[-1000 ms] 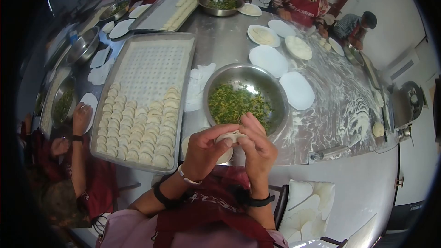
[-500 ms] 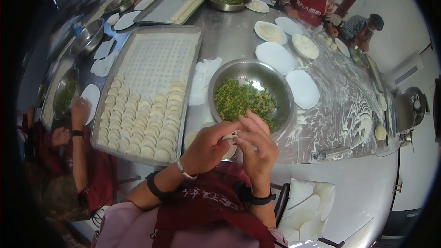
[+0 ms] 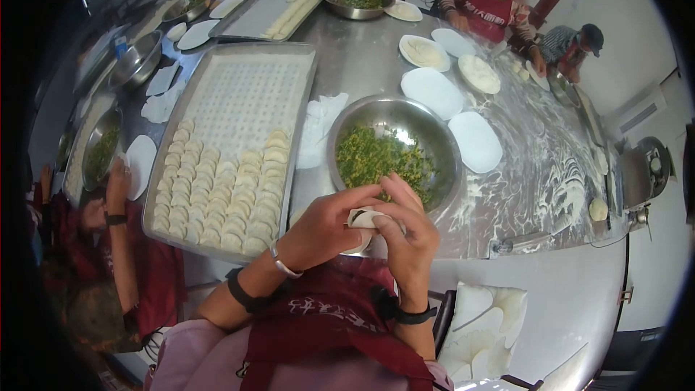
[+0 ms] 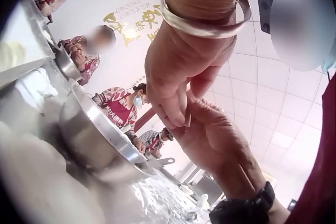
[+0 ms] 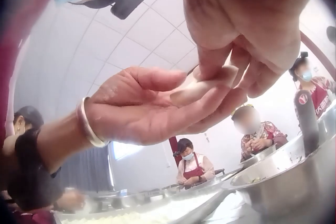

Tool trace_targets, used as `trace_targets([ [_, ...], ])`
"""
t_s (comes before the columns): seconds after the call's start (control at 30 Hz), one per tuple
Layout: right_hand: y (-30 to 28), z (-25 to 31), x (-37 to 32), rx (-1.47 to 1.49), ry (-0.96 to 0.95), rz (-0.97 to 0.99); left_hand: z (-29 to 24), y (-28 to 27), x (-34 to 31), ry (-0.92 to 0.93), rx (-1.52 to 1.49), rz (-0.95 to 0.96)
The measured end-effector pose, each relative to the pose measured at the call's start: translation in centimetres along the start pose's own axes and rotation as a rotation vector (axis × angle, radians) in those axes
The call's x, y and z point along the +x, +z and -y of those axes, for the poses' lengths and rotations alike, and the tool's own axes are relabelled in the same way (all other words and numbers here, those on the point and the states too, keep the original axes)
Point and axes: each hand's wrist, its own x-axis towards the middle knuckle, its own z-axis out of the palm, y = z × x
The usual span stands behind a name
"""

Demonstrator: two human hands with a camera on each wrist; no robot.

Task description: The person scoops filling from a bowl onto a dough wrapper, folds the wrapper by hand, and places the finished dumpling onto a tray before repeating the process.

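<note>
A partly folded dumpling (image 3: 363,217) is held between both hands in front of the steel bowl. Dark filling shows at its gap on the left. My left hand (image 3: 318,228) cradles it from the left, fingers curled along its far side. From the other side my right hand (image 3: 410,235) pinches the dough edge between thumb and fingers. The right wrist view shows the white dough (image 5: 202,90) lying along the left fingers; in the left wrist view the hands hide most of it. Just beyond stands the bowl (image 3: 455,148) of chopped green and yellow filling (image 3: 376,158).
Left of the bowl lies a large tray (image 3: 239,87) with rows of dumplings (image 3: 217,203) in its near half. White plates (image 3: 476,143) stand right of the bowl, beside floury tabletop (image 3: 536,181). A rolling pin (image 3: 531,241) lies near the front edge. Other people work around the table.
The head view has shifted a little. The dumpling has turned in the fingers, so its gap with dark filling now shows. Both hands stay close together before the bowl.
</note>
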Motion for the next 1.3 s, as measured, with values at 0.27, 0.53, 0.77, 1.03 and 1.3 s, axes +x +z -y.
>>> trace_targets([
  [0.27,2.1,1.1,-0.7,0.199,0.129,-0.176,2.6,1.9,-1.7,-0.018,-0.356,-0.253],
  [0.53,1.6,1.0,-0.4,0.046,-0.032,-0.16,2.4,2.2,-1.7,0.046,-0.175,-0.193],
  [0.77,0.6,0.2,-0.7,-0.022,-0.037,-0.06,3.1,1.5,-2.0,0.034,-0.11,-0.137],
  [1.03,0.3,1.0,-0.1,0.002,0.047,0.02,2.8,1.6,-1.9,-0.007,-0.16,-0.101],
  [1.3,1.1,0.3,-0.9,0.008,-0.007,-0.042,3.0,1.8,-2.1,-0.074,-0.144,-0.133],
])
